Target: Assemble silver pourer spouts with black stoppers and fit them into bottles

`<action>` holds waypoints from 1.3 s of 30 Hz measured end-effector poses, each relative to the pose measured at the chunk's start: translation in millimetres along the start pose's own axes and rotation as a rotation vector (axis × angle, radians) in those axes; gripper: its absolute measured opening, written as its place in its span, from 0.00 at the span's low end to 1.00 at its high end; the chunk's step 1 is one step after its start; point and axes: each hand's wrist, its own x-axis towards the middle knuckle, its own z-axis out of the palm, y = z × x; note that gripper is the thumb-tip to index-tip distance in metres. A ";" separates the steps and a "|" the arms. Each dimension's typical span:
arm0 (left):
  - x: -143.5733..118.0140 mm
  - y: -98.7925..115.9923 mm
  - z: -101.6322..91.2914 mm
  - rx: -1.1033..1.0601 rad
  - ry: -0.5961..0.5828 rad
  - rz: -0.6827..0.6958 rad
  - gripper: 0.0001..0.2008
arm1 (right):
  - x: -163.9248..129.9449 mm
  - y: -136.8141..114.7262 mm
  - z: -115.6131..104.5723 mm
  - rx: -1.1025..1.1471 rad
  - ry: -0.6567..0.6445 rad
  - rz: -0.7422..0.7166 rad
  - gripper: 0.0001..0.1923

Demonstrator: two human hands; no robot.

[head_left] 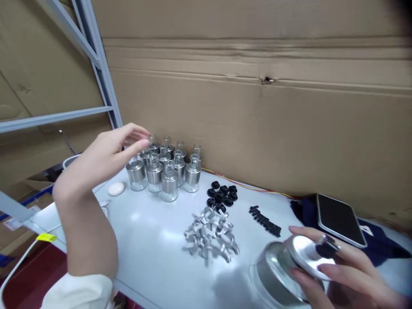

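Observation:
My left hand point(124, 143) reaches over the left end of a group of glass bottles point(169, 184) with metal bands. Its fingers and thumb are apart, with no bottle plainly gripped; the thumb hides part of the nearest bottle's neck. At the lower right, my right hand point(347, 266) has its fingers around the shiny metal top point(309, 255) of a larger-looking glass bottle point(273, 274), also metal-banded. That bottle is close to the camera and tilted in view. A dark piece sticks out of its top.
Silvery metal pieces point(210, 234) lie piled mid-table, with black rubbery caps point(222, 195) behind them. Small black strips point(265, 221) sit to their right. A dark-screened device point(341, 216) rests on navy cloth point(381, 242). A white oval object point(116, 188) is left; cardboard point(241, 116) stands behind.

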 end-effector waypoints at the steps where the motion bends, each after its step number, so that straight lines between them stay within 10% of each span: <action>1: -5.7 6.1 -1.4 -0.053 -0.031 0.054 0.19 | 13.6 -8.7 4.3 0.007 -0.059 -0.008 0.13; 8: -28.3 39.5 2.8 -0.166 -0.466 0.341 0.37 | 96.7 -50.7 80.0 0.314 -0.149 -0.130 0.13; 17: -5.1 5.5 9.2 -0.018 -0.643 0.151 0.07 | 103.6 -41.7 179.0 0.378 -0.355 0.069 0.13; 23: 1.6 -10.9 6.6 0.025 -0.615 0.037 0.06 | 124.0 -35.0 192.9 -0.089 -0.404 -0.223 0.17; 27: 0.3 -21.1 -0.1 0.227 -0.511 -0.273 0.10 | 130.6 -22.9 207.7 -0.345 -0.465 -0.084 0.21; 32: -2.8 -43.8 -8.5 0.199 -0.409 -0.334 0.13 | 125.3 -10.5 225.2 -0.440 -0.723 0.018 0.22; 39: 3.4 -79.0 -9.9 0.308 -0.384 -0.447 0.13 | 130.1 1.4 192.7 -0.474 -0.825 0.034 0.30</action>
